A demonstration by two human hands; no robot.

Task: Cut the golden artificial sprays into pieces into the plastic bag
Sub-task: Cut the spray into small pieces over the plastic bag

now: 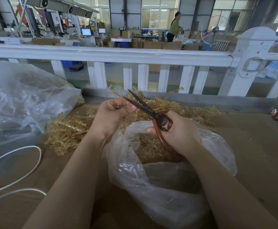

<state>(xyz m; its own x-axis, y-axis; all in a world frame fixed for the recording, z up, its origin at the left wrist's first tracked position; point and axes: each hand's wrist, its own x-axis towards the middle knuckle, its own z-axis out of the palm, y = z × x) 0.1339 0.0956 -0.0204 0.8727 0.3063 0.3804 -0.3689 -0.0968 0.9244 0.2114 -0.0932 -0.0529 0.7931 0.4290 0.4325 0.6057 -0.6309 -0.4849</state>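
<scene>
Item: golden spray (113,93), cutting step in hand.

Left hand (115,111): fingers curled round the stem of 1 golden spray, its beaded tip jutting up and away beyond the knuckles.

Right hand (176,129): grips the red-handled scissors (144,106) by their loops; the 2 dark blades stand apart in a narrow V, just beside the left hand's fingertips, with the stem at or near the mouth of the blades. Whether the blades touch the stem cannot be told.

Plastic bag (151,176): clear, crumpled, mouth open directly below both hands; short gold cut pieces (149,146) already lie inside.

Uncut stock (68,129): a loose heap of gold sprays on the brown worktop (250,154), left of and beyond the left hand.

Appearance: pale gold, translucent plastic, thin stems lined with many small stubby sprigs; likely light and springy.

Judged step: 1 snip pending on the held spray. Next move calls for closing the blades clear of the left fingertips, keeping the cut above the bag mouth so the piece drops in.

Also present: a larger clear bag (19,100) far left, white cord (27,162) near the left forearm.
</scene>
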